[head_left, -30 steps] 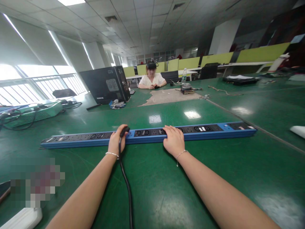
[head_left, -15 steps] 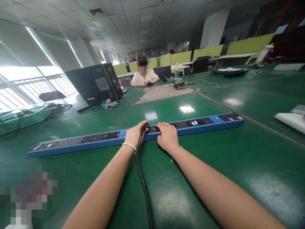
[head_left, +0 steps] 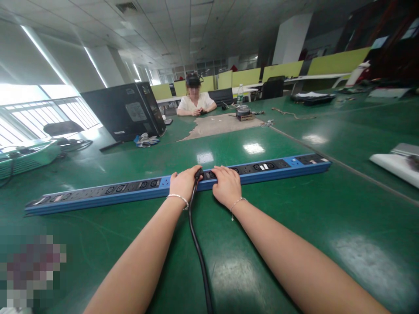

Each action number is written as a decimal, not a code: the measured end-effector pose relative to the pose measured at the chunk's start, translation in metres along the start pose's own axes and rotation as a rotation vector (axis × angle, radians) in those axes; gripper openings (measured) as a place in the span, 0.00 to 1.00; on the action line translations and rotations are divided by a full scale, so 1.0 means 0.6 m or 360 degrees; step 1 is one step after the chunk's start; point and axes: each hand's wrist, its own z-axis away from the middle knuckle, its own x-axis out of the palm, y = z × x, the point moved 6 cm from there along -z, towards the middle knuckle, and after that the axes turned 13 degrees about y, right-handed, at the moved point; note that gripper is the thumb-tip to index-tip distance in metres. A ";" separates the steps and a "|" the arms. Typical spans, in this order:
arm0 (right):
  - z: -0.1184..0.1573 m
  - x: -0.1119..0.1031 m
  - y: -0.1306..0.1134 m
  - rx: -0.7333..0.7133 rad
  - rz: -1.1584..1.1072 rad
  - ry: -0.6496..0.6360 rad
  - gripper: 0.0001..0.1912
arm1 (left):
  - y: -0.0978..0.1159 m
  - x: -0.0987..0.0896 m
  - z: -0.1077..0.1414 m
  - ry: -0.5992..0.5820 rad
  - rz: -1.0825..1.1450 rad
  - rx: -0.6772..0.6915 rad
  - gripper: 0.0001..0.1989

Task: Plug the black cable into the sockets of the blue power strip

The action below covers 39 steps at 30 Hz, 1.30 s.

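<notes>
A long blue power strip [head_left: 275,170] with black sockets lies across the green table. My left hand [head_left: 185,183] is closed on the black plug [head_left: 198,174] at the middle of the strip. From that plug a thick black cable [head_left: 197,244] runs down between my forearms and out at the bottom edge. Just to the right, my right hand [head_left: 228,185] rests over the strip, gripping its near side and top with bent fingers. Whether the plug's tip sits fully in a socket is hidden.
Across the green table [head_left: 281,226] sits a person [head_left: 195,102] with hands together. A black computer case [head_left: 126,111], gloves [head_left: 145,140] and a green basket [head_left: 31,159] are at the left. A white device [head_left: 397,163] lies at the right.
The whole view has shifted a little, with the strip and table things slightly further left. Both hands keep nearly the same places on the plug and strip.
</notes>
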 end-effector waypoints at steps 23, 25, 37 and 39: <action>0.005 0.001 -0.029 -0.0134 -0.0174 -0.0129 0.26 | 0.011 0.010 0.039 0.0273 -0.0022 0.0134 0.24; 0.005 0.001 -0.028 -0.0139 -0.0164 -0.0136 0.26 | 0.007 0.014 0.041 0.0280 -0.0025 0.0139 0.26; 0.002 -0.008 -0.051 -0.0300 -0.0164 -0.0183 0.25 | -0.014 0.023 0.041 0.0328 -0.0196 0.0052 0.24; -0.005 -0.003 -0.060 -0.0328 -0.0084 -0.0182 0.25 | -0.014 0.023 0.042 0.0342 -0.0188 0.0042 0.23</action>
